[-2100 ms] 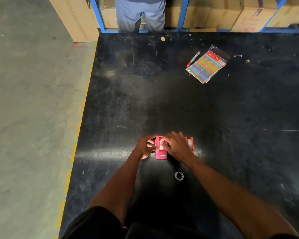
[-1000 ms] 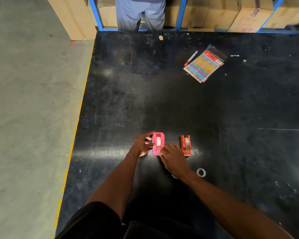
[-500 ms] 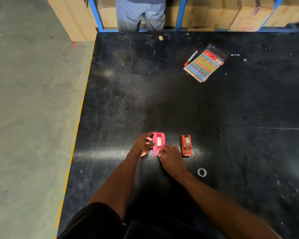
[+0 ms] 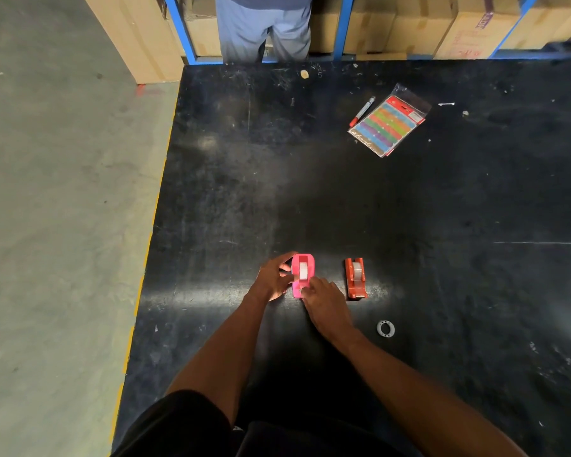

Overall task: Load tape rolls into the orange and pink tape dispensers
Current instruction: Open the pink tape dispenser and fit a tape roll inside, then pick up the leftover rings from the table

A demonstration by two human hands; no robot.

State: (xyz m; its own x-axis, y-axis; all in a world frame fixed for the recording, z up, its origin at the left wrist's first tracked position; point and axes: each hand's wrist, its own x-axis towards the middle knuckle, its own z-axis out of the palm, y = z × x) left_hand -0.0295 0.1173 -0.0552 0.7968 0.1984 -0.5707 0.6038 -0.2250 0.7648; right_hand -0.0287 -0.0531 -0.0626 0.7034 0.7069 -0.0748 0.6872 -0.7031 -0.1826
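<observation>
A pink tape dispenser (image 4: 303, 262) stands on the black table (image 4: 343, 199) with a whitish tape roll (image 4: 303, 270) seated in it. My left hand (image 4: 274, 278) grips its left side. The fingertips of my right hand (image 4: 325, 303) press on its near end, hiding that part. To the right, apart from my hands, an orange dispenser (image 4: 355, 282) stands with a clear tape roll (image 4: 356, 270) in it. A small white ring-shaped core (image 4: 385, 328) lies flat on the table to the right of my right wrist.
A packet of coloured strips (image 4: 388, 125) and a red-capped marker (image 4: 362, 111) lie at the far right. A person in blue trousers (image 4: 264, 28) stands at the far edge before shelves of cardboard boxes (image 4: 409, 24). The table's left edge borders grey floor (image 4: 63, 209).
My right hand came off the top of the pink dispenser and drew back to its near end, uncovering the orange dispenser. The white ring shifted from the left of my right arm to its right.
</observation>
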